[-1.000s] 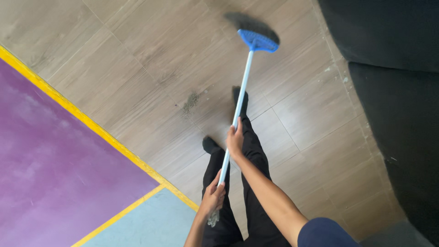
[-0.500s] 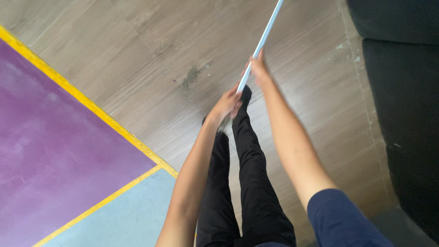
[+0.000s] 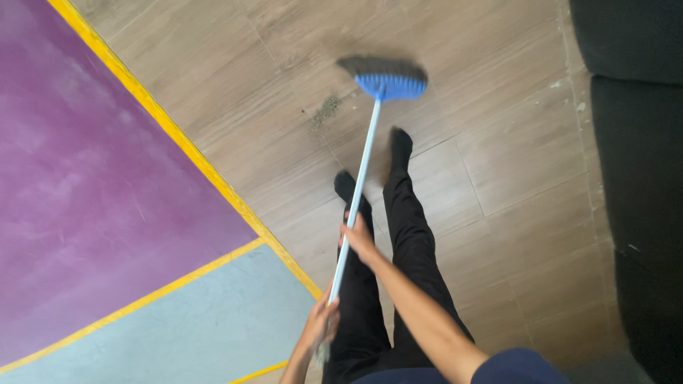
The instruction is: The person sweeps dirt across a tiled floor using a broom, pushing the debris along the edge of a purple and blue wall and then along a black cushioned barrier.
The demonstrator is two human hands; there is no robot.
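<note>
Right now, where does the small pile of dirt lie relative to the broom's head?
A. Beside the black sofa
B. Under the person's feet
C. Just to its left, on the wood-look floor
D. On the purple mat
C: the dirt pile sits on the grey floor just left of the blue broom head.

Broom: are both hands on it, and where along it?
Yes. The right hand grips the broom mid-handle; the left hand grips near the handle's top end.

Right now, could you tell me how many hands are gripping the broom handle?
2. The right hand grips the broom handle midway along it, and the left hand grips it near the top end, by the bottom edge of the view.
</note>
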